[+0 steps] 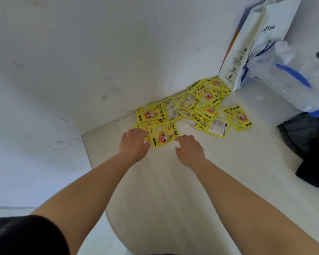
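Work in hand: I am reading this as gathering the front packet [162, 135], which is lying flat at the near-left end of the pile [201, 105], overlapping other packets beneath it.
Left hand [134, 142]: it is resting at that packet's left edge, on the pile's near-left side, fingers fairly straight and spread, thumb lying along the edge and pinching nothing.
Right hand [190, 150]: it is touching the packet's right corner, fingers loosely bent with the tips partly hidden. I am seeing no grip.
Reason for placement: the hands are flanking the packet, I judge, to trap it between them rather than drag it.
Edges: the wall [99, 61] is running directly behind the pile, and the paper bag [256, 43] is standing at the pile's far-right end.
Open room: bare white surface [155, 190] is lying on the pile's near side, so pulling back toward me is looking unobstructed. A lone packet [237, 117] is sitting just right of the pile, with dark clothing [306, 144] farther right.
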